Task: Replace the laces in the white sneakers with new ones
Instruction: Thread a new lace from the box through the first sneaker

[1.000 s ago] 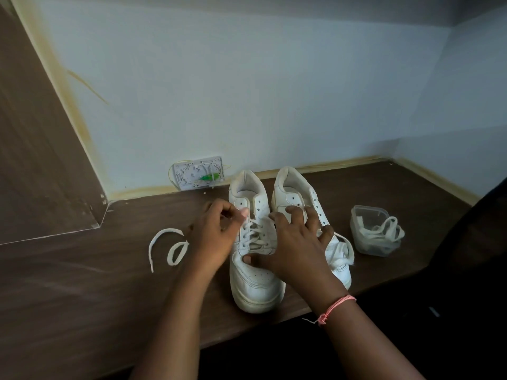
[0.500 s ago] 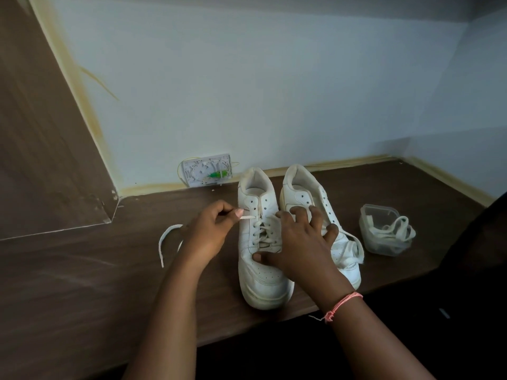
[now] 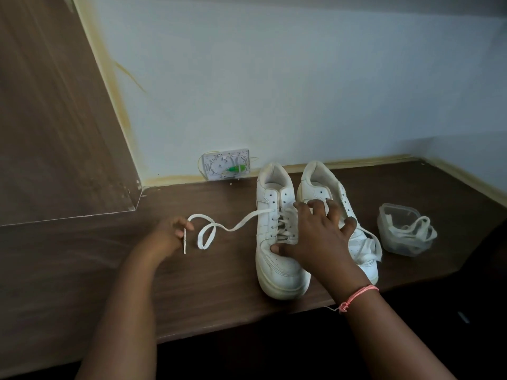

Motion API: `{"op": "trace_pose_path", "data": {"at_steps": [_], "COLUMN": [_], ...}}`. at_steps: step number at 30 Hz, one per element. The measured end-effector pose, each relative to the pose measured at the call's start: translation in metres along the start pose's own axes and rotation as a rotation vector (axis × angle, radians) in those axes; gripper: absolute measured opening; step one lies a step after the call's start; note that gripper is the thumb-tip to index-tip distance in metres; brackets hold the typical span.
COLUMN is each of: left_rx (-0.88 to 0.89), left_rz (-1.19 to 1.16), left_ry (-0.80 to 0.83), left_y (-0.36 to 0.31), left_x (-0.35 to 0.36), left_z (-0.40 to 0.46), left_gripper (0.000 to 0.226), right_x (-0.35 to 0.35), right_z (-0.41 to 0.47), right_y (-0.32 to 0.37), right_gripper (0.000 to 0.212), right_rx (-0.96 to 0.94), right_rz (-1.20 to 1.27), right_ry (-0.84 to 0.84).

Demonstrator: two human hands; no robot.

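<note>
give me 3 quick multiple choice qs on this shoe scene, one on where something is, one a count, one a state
1. Where is the tub?
A. right of the sneakers
B. left of the sneakers
C. on a sneaker

2. How many sneakers?
A. one
B. two
C. three

3. What is the left hand doing?
A. lying flat
B. pinching a lace
C. lifting a sneaker

Answers: 1 A, it sits past the right sneaker. 2 B, the left sneaker and right one stand side by side. 3 B, its fingers pinch the lace end.
</note>
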State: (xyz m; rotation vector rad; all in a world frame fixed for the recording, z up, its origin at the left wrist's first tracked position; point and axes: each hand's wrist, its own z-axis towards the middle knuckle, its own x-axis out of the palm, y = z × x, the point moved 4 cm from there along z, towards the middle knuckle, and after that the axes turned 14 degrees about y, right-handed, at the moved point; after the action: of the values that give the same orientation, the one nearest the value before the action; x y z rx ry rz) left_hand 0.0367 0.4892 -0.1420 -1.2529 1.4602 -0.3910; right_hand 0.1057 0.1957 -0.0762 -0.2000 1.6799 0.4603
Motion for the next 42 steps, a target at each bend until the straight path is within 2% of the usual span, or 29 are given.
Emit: {"op": "trace_pose_path", "data": {"at_steps": [2,5,9,11,13,14,15,18,21,24,31,34,38,42], "left_rx": [-0.002,-0.016,-0.020,0.004,0.127,0.258,0.408,0.679,0.761,0.746,0.788,0.804,0.631,0.614], "left_rz": [0.032,0.004,-0.013,-0.001,0.212,0.292,0.275,0.000,-0.032,-0.078,-0.054,0.055,0.300,0.348], "left_ry": [0.032,-0.027,-0.067,-0.142,-0.359,-0.441,-0.477,-0.397,-0.369,-0.315,-0.378,-0.444,-0.537,-0.530], "left_y": [0.000,-0.001,-0.001,-0.011,-0.039,-0.059,-0.076,-0.116,-0.134,-0.133,-0.129,-0.134,-0.135,-0.135], "left_x": [0.005,0.006,0.005,0.007,0.005,0.009,0.017,0.051,0.085,0.099,0.108,0.111,0.115,0.117], "left_z": [0.000,-0.002,-0.006,-0.011,-0.025,-0.032,-0.038,-0.047,-0.046,-0.035,-0.032,-0.036,-0.038,-0.037], "left_gripper": [0.044,0.034,0.036,0.027,0.010,0.007,0.008,0.015,0.012,0.019,0.008,0.004,0.005,0.008], "right_x": [0.000,-0.002,-0.003,-0.005,-0.009,-0.012,-0.014,-0.015,-0.007,-0.005,-0.004,-0.004,-0.003,-0.003], "right_z": [0.000,-0.001,0.000,0.000,0.003,0.004,0.005,0.012,0.019,0.022,0.024,0.026,0.027,0.027], "right_y": [-0.001,-0.003,-0.005,-0.008,-0.009,-0.010,-0.010,-0.006,-0.003,-0.001,-0.003,0.000,0.005,-0.002], "right_gripper": [0.099,0.100,0.104,0.102,0.092,0.080,0.067,0.036,0.031,0.030,0.037,0.035,0.040,0.033], "right_rx": [0.003,0.003,0.008,0.002,-0.005,-0.004,0.002,0.024,0.046,0.061,0.013,0.016,0.051,0.055], "right_rz": [-0.001,0.012,0.014,0.020,0.049,0.091,0.137,0.159,0.129,0.147,0.165,0.183,0.197,0.334], "right_ry": [0.004,0.005,0.012,0.029,-0.015,-0.095,-0.201,-0.438,-0.455,-0.437,-0.462,-0.470,-0.455,-0.431]}}
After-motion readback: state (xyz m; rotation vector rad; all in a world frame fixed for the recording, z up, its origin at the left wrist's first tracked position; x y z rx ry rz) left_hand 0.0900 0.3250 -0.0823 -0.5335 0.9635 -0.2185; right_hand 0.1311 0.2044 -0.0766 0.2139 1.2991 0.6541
